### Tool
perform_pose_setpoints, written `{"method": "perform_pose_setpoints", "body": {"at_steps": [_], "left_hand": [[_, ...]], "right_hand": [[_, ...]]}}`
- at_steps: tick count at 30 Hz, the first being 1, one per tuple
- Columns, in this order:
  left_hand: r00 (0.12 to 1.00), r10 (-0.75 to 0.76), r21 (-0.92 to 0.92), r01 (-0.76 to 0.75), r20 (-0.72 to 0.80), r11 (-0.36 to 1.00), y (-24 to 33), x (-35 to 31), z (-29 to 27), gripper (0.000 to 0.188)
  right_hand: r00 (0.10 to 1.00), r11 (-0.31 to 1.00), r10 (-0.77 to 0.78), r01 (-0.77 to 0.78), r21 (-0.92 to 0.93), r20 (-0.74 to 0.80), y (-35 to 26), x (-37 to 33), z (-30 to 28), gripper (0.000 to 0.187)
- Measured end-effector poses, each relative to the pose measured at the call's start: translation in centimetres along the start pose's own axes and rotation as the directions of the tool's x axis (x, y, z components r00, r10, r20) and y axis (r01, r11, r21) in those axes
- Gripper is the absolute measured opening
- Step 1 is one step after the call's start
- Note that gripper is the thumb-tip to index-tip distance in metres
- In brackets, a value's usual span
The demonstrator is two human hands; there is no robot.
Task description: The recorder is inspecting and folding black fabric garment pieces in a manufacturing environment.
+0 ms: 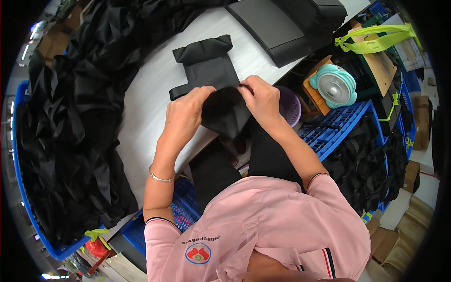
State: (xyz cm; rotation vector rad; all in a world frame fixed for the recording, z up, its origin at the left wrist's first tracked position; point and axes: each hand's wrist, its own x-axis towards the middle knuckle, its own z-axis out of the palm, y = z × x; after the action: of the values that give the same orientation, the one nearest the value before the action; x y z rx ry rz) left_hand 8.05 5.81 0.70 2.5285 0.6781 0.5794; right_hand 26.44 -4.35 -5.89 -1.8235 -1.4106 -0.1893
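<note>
A black fabric piece (226, 112) is stretched between my two hands at the near edge of the white table. My left hand (184, 113) pinches its left upper edge, fingers closed. On the other side my right hand (263, 102) grips the right upper edge between thumb and fingers. Below them the cloth hangs down in a rounded point over the table edge. Just beyond, more black fabric (211, 70) lies flat, with a folded roll at its far end; whether it joins the held piece is hidden by the hands.
A heap of black fabric (80, 131) in a blue crate covers the left side. Flat black panels (268, 23) lie at the far right of the table (141, 108). On the right are a small turquoise fan (334, 86), a purple basket (290, 107) and blue crates (340, 129).
</note>
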Motion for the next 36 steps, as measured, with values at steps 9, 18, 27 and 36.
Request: {"method": "perform_pose_setpoints", "body": {"at_steps": [9, 18, 27, 36], "left_hand": [[0.954, -0.242, 0.065, 0.256, -0.177, 0.964, -3.0, 0.2, -0.3, 0.023], [0.824, -0.044, -0.039, 0.026, -0.565, 0.999, 2.1, -2.1, 2.0, 0.044], [0.940, -0.291, -0.953, 0.239, 0.178, 0.188, 5.5, -5.0, 8.5, 0.053], [0.848, -0.074, -0.796, 0.457, 0.524, -0.397, 7.5, -5.8, 15.6, 0.093]], "right_hand": [[0.952, 0.866, 0.088, -0.219, 0.449, 0.295, 5.5, 4.1, -0.7, 0.053], [0.996, 0.903, 0.079, -0.054, -0.426, 0.041, 12.7, 10.6, 0.8, 0.038], [0.988, 0.835, -0.156, 0.138, -0.532, 0.011, 5.1, 5.8, -4.0, 0.017], [0.908, 0.957, 0.126, -0.217, 0.192, 0.399, -4.1, -10.2, -12.2, 0.022]]}}
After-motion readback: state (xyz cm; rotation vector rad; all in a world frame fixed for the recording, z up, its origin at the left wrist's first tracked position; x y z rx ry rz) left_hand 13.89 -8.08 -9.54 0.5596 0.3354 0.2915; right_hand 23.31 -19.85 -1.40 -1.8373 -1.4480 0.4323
